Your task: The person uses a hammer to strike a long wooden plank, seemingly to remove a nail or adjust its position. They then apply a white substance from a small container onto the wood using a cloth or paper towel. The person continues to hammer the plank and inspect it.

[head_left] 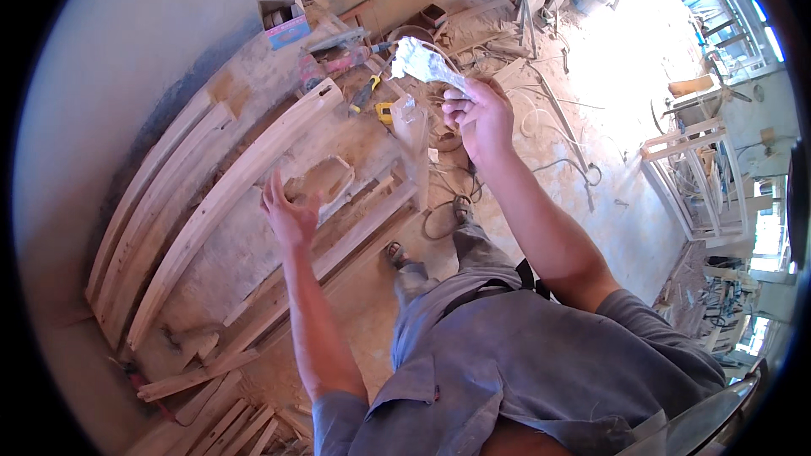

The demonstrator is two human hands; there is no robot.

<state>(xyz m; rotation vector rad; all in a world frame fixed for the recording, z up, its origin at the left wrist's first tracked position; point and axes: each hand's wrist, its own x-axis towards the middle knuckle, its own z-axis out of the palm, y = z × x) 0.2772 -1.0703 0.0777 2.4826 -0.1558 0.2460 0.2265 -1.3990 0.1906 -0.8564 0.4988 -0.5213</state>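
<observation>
A dusty floor point(625, 228) spreads to the right, littered with wood scraps and cords toward the far side. On the left stands a long table point(221, 263) with a thick curved beam point(236, 173) lying across it, a slot cut near its far end. It lies between the left hand and the other curved beams point(156, 203) near the wall. A pale wooden frame point(733, 177) stands well apart at the right. A pink power tool point(346, 60) crowds the table's far end, beside a pink-and-blue box point(288, 32).

The left hand point(291, 215) has its fingers loosely spread and grips nothing, just beside the curved beam; whether it touches the wood, I cannot tell. The right hand point(480, 114) pinches the narrow end of a white crumpled piece point(422, 62), raised with its wide end pointing toward the power tool. Smaller are a yellow-and-black tool point(366, 95) and a yellow object point(384, 112) near it. Any print on the box is too small to read.
</observation>
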